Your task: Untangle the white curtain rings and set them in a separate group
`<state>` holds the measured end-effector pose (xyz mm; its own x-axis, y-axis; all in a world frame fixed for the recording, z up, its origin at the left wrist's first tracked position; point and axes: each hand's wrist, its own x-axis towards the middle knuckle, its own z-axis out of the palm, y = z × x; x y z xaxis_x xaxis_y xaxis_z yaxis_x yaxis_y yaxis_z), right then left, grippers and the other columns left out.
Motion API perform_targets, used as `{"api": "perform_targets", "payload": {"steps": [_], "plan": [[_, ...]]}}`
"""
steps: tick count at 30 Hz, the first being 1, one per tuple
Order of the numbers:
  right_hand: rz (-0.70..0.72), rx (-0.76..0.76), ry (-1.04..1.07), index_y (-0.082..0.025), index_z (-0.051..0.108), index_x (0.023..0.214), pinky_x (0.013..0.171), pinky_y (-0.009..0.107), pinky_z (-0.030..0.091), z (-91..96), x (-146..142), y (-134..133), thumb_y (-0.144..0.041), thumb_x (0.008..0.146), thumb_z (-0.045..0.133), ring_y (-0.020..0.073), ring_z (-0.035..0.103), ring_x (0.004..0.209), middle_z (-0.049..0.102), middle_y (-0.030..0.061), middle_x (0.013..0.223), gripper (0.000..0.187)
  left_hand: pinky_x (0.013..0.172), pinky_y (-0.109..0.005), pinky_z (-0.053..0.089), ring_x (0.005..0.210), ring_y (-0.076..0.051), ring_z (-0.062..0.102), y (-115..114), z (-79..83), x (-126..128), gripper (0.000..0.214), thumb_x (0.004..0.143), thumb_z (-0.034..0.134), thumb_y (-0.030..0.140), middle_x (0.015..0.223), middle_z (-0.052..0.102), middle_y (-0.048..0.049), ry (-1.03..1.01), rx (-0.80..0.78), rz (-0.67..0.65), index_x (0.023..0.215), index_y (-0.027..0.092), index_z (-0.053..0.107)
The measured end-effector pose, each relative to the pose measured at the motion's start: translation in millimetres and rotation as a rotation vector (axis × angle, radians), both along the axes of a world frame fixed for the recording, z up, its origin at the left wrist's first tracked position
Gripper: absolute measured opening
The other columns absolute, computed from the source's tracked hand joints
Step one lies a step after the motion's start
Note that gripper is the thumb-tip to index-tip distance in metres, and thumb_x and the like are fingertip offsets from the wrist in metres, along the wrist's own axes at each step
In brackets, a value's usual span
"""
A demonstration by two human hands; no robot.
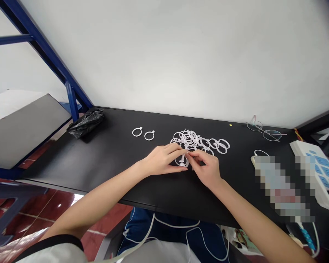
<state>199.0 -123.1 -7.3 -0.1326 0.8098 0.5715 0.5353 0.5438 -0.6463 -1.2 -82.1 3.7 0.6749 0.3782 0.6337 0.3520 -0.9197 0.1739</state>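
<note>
My left hand (164, 159) and my right hand (207, 167) meet over the black desk, fingertips almost touching. Between the left thumb and fingers is a white plastic curtain ring (182, 164) with a small tab. The right thumb and index finger pinch at a small white part beside the left fingertips; the fingers partly hide it. Just behind both hands lies a tangled pile of white curtain rings (190, 138), some spreading to the right. Apart from the pile, two single rings, one on the left (137, 132) and another nearer (149, 135), lie flat.
A crumpled black plastic bag (86, 123) is at the desk's left end, by a blue metal frame (50, 54). Eyeglasses (264, 131), a blurred-out phone (279, 186) with a cable, and a white power strip (315, 171) sit on the right. A wall borders the back.
</note>
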Motion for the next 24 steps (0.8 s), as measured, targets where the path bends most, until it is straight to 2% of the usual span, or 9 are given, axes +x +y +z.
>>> {"api": "perform_targets", "payload": {"steps": [10, 24], "plan": [[0.046, -0.001, 0.014, -0.019, 0.068, 0.084, 0.042, 0.02, 0.047, -1.6, 0.5, -0.3, -0.019, 0.09, 0.063, 0.0082, 0.055, 0.04, 0.065, -0.0031, 0.057, 0.009, 0.067, -0.027, 0.057, 0.088, -0.018, 0.067, -0.3, -1.2, 0.0, 0.051, 0.092, 0.053, 0.055, 0.103, 0.068, -0.0114, 0.023, -0.053, -0.013, 0.123, 0.014, 0.054], [0.054, 0.024, -0.003, -0.018, 0.067, 0.087, 0.047, 0.022, 0.049, 1.7, 0.8, 0.2, -0.018, 0.092, 0.059, 0.0087, 0.057, 0.043, 0.068, -0.0008, 0.067, 0.009, 0.077, -0.032, 0.058, 0.1, -0.022, 0.066, -0.2, 1.3, -2.8, 0.048, 0.097, 0.046, 0.049, 0.114, 0.065, -0.015, 0.076, -0.123, -0.032, 0.129, 0.012, 0.048]]}}
